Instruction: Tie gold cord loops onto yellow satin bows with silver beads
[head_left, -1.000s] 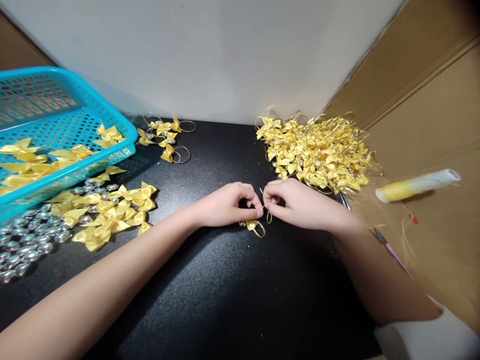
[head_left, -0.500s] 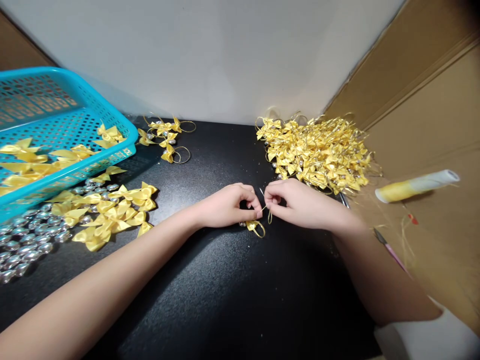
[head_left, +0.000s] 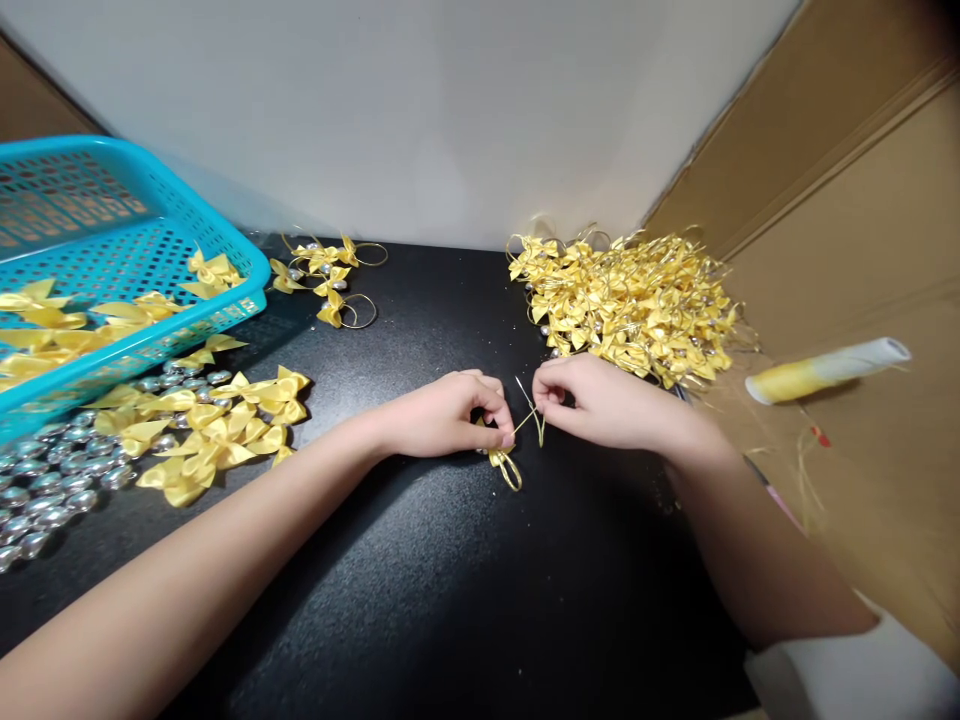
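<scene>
Single head-worn camera, above and behind the hands (head_left: 517,410), faces forward and down at close range; the tabletop (head_left: 465,600) fills the view up to the wall beyond them.

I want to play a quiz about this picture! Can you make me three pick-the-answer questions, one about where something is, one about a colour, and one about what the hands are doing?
1. Where is the big pile of bows?
A. in the basket
B. at the back right of the table
C. on the floor

2. What colour is the basket?
A. red
B. green
C. blue

3. What are the hands doing?
A. both pinching a gold cord
B. lying flat
C. holding scissors

Answers:
1 B: the heap lies by the cardboard.
2 C: its holey walls are turquoise blue.
3 A: the left hand and right hand pinch the gold cord between them.
</scene>
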